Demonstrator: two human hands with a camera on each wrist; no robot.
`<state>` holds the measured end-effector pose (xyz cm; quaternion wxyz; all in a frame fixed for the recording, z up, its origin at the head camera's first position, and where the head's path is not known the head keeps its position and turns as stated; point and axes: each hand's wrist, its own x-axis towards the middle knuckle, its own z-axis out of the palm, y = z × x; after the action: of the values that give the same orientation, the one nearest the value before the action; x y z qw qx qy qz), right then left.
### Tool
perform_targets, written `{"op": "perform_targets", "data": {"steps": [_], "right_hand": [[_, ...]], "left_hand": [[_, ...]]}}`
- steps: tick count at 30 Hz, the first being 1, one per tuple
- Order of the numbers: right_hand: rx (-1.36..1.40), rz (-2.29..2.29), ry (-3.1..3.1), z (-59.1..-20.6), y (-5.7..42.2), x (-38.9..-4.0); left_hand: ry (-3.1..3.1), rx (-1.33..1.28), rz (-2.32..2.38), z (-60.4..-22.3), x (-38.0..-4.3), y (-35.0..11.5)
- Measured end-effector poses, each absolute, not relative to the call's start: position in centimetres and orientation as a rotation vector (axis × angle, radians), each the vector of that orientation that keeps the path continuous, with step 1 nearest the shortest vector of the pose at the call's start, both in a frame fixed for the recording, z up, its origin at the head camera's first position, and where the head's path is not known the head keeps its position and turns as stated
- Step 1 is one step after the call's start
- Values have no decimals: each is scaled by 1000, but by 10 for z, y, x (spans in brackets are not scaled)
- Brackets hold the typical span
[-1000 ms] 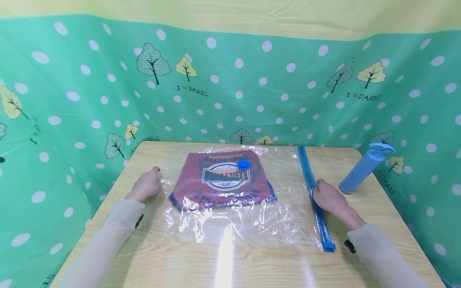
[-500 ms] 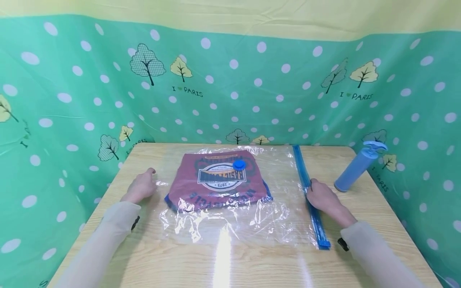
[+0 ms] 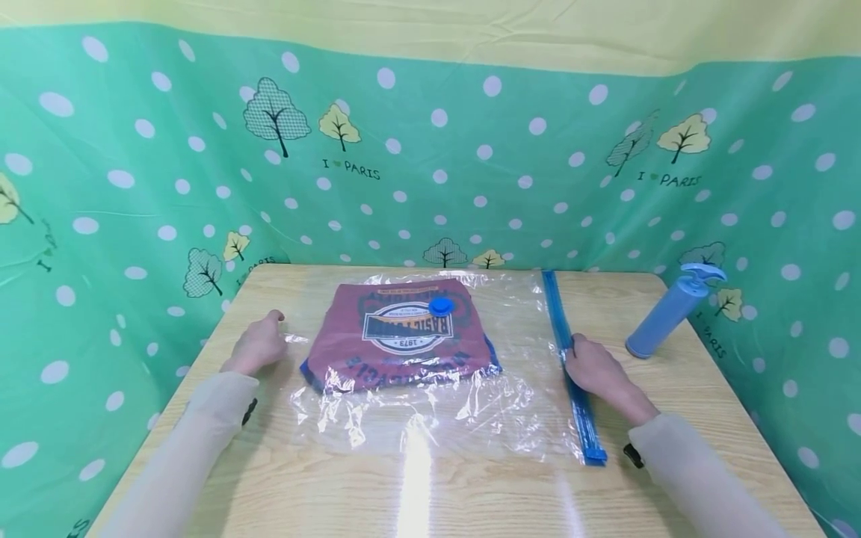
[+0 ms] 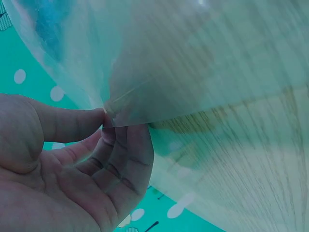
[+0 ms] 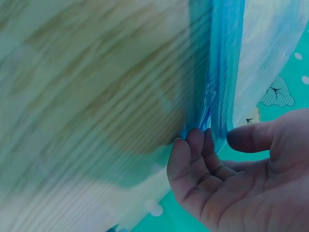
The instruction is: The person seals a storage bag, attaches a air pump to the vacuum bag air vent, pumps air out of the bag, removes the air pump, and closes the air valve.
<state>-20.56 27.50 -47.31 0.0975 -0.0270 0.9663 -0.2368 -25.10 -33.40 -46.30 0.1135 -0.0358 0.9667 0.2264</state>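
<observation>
A clear plastic vacuum storage bag [image 3: 518,321] lies flat on the table, with a folded maroon printed garment [image 3: 410,351] inside it. The round blue valve cap [image 3: 442,306] shows above the garment's print. My left hand [image 3: 257,342] pinches the bag's left edge between thumb and fingers, as the left wrist view shows. At the other end, my right hand [image 3: 599,370] pinches the blue zip strip [image 5: 224,63] near its middle. The strip's blue slider [image 3: 595,456] sits at its near end.
A blue hand pump [image 3: 669,314] stands upright, tilted in view, on the table's right side. The wooden table [image 3: 323,493] meets a green dotted curtain [image 3: 471,179] at the back and sides.
Both hands have shifted slightly left together, and the bag with the garment has slid left with them. The pump stays in place; the head view has turned a little.
</observation>
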Motion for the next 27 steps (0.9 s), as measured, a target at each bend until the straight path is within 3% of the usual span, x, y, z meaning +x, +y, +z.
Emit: {"op": "perform_targets", "data": {"steps": [27], "right_hand": [[-99, -742, 2878, -470, 234, -211]], "left_hand": [[2827, -182, 640, -462, -249, -374]]}}
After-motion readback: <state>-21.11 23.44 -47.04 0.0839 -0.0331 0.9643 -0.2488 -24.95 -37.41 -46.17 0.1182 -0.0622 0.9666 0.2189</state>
